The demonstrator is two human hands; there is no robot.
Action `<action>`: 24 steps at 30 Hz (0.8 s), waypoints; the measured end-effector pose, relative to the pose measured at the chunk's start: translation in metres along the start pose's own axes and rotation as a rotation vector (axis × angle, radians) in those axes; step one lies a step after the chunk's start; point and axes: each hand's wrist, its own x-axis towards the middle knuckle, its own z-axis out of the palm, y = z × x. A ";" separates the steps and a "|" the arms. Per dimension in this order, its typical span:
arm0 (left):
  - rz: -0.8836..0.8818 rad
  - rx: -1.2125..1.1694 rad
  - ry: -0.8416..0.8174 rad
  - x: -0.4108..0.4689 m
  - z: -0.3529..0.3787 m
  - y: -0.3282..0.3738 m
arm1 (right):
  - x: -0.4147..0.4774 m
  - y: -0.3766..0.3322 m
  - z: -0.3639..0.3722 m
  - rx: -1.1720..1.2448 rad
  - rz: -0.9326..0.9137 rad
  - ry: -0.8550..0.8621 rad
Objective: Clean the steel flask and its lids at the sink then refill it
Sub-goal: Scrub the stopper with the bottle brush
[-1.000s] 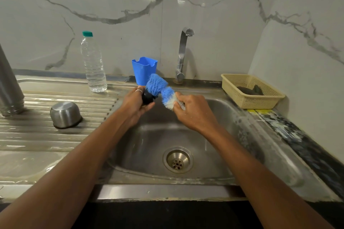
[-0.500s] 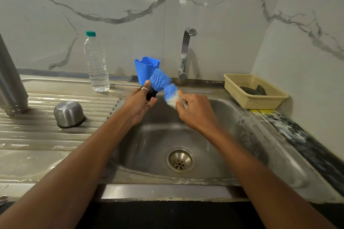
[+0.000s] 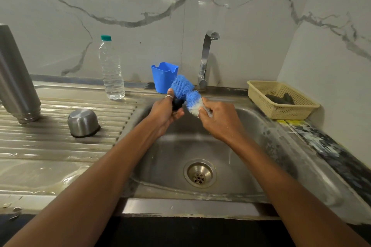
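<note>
Brush (image 3: 183,88) clamped in R hand (image 3: 219,121), bristles against small black lid (image 3: 177,104) gripped by L hand (image 3: 163,113), above sink basin (image 3: 236,146).

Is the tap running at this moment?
Off: no stream falls from the curved chrome tap into the steel sink basin.

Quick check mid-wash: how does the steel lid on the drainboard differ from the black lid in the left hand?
The steel lid is shiny metal; the black lid is dark. The steel lid looks larger; the black lid fits within the left hand. The steel lid sits mouth-down on the drainboard, untouched; the black lid is held against the blue brush. Both are off the flask.
</note>
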 end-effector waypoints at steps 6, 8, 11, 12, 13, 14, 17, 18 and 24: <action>-0.011 0.036 0.099 0.002 -0.013 0.008 | -0.002 0.002 -0.001 -0.010 -0.014 -0.026; -0.016 0.094 0.034 -0.005 -0.003 0.005 | 0.000 -0.001 0.002 -0.018 -0.009 0.003; -0.006 0.108 0.037 -0.005 0.004 0.002 | 0.002 -0.001 0.000 -0.011 0.001 0.014; -0.008 0.100 0.060 -0.002 0.003 0.003 | 0.000 0.000 -0.002 -0.011 0.001 0.003; -0.015 0.088 0.087 0.001 -0.002 0.006 | -0.001 0.001 -0.004 -0.014 -0.004 -0.012; -0.025 0.069 0.112 0.004 -0.007 0.007 | -0.002 0.003 -0.005 -0.023 -0.013 -0.021; -0.038 0.032 0.097 0.005 -0.013 0.007 | -0.002 0.001 -0.001 -0.046 -0.023 -0.019; -0.042 0.050 0.056 0.000 -0.008 0.005 | 0.000 0.000 0.002 -0.047 -0.017 -0.012; -0.022 0.081 0.050 -0.002 -0.001 0.005 | 0.000 -0.001 -0.001 -0.036 -0.026 -0.013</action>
